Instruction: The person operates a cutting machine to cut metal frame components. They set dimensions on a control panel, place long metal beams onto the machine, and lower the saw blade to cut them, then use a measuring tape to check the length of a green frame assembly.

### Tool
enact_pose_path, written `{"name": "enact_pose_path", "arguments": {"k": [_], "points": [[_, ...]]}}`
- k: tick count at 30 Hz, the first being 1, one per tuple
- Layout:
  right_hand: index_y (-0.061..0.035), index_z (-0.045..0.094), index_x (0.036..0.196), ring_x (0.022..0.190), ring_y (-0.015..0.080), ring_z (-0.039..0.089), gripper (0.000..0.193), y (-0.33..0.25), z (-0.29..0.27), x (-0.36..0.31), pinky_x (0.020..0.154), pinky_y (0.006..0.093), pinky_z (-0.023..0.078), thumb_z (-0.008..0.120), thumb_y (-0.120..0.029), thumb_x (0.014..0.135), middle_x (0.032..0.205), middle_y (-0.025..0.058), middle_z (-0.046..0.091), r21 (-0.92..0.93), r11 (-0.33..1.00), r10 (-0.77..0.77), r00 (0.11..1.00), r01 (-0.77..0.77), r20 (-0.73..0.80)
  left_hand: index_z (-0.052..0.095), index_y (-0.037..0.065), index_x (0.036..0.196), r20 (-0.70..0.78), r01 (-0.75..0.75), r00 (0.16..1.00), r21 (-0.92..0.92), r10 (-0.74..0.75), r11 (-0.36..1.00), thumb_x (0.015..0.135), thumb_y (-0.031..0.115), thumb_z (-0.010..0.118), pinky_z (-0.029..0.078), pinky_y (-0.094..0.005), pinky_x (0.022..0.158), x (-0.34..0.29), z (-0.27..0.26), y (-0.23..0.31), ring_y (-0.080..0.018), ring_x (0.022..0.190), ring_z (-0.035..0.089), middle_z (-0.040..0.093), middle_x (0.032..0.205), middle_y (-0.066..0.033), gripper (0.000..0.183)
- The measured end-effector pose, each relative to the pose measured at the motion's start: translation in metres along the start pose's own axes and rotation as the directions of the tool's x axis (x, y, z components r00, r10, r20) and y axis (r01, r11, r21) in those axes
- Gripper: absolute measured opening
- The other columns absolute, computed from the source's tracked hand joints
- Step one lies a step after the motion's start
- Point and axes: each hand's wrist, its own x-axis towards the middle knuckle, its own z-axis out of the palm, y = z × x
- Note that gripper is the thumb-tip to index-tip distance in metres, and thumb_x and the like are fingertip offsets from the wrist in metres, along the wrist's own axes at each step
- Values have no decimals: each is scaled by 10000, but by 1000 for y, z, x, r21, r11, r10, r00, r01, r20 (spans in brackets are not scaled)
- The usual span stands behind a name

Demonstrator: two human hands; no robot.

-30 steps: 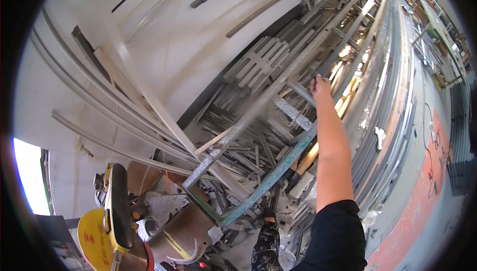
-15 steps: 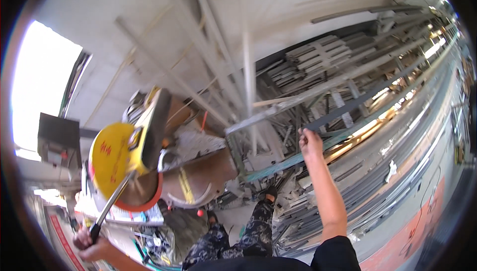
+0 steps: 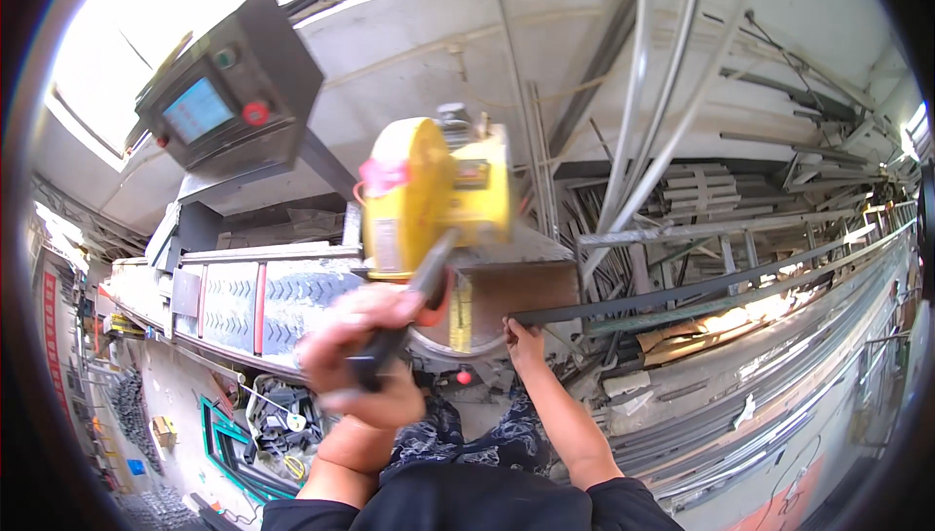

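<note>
A cut-off saw with a yellow blade guard stands before me over a round brown saw table with a yellow strip. My left hand, smeared by motion, is wrapped round the black grip of the saw handle. My right hand pinches the near end of a long dark grey metal bar. That end lies by the right part of the saw table, and the bar stretches off to the right along a rack. The blade is mostly hidden behind the guard and my left hand.
At upper left hangs a dark control box with a lit screen and a red button. A feed bed runs left of the saw. Metal rails form a support rack on the right, with stacked profiles below. Pale poles lean behind.
The view has swung left, bringing the saw to the middle. My right hand has drawn the bar's end left to the saw table. My left hand keeps hold of the handle.
</note>
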Motion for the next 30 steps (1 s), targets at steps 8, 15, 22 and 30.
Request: {"name": "enact_pose_path", "arguments": {"k": [8, 15, 22, 30], "points": [[-8, 585, 915, 666, 143, 575, 86, 165, 88, 10, 531, 241, 455, 592, -33, 834, 817, 75, 624, 47, 988, 148, 985, -144, -84, 577, 14, 1006, 314, 414, 642, 625, -699, 661, 856, 124, 553, 444, -393, 812, -93, -238, -59, -344, 932, 566, 587, 999, -174, 187], [35, 517, 989, 742, 281, 608, 216, 284, 219, 25, 606, 332, 498, 562, -142, 875, 851, 182, 608, 46, 841, 540, 833, -539, -120, 576, 1, 951, 155, 259, 636, 880, -756, 398, 817, 172, 602, 442, -435, 752, -127, -358, -158, -357, 877, 556, 575, 892, -173, 219], [-48, 562, 1046, 906, 170, 570, 204, 282, 160, -25, 798, 352, 472, 568, -179, 891, 980, 61, 593, -239, 815, 537, 843, -527, -27, 515, 11, 1188, 439, -121, 486, 890, -756, 439, 660, 268, 728, 329, -443, 1012, -205, -315, -262, -306, 1193, 447, 503, 1229, -175, 625], [-18, 594, 897, 678, 168, 586, 77, 175, 45, -42, 570, 268, 469, 574, -79, 855, 782, 85, 626, -246, 799, 478, 828, -548, -292, 557, 109, 830, 502, -214, 499, 861, -707, 461, 733, 173, 521, 420, -328, 774, -224, -306, -289, -201, 866, 535, 508, 817, -39, 122]]}}
